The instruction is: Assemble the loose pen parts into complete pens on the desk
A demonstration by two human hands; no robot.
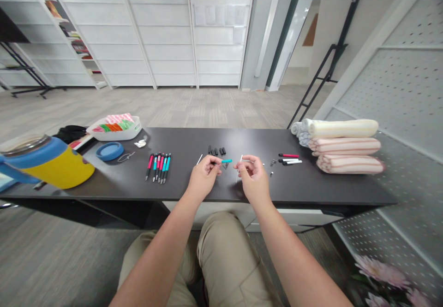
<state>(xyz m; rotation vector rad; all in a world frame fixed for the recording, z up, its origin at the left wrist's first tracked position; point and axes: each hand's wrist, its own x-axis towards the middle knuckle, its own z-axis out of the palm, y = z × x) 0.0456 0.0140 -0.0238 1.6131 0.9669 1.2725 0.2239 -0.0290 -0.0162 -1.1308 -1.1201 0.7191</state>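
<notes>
My left hand (204,174) pinches a teal pen barrel (226,161) that points to the right. Facing it, my right hand (253,178) has its fingers closed on a thin white pen refill (241,162), held nearly upright. Behind the hands lie several short black pen parts (216,151). Another thin white refill (200,159) rests beside my left hand. Small metallic bits (273,162) are scattered right of my right hand. Farther right are a red barrel (289,155) and white barrels (291,162) with black ends. A row of red and teal pens (158,168) lies to the left.
On the desk's (180,141) left stand a yellow-and-blue jug (69,164), a blue lid (110,150) and a white basket (119,134) of colourful packets. Crumpled white tissue (140,143) lies near the basket. Rolled towels (346,145) are stacked at the right end.
</notes>
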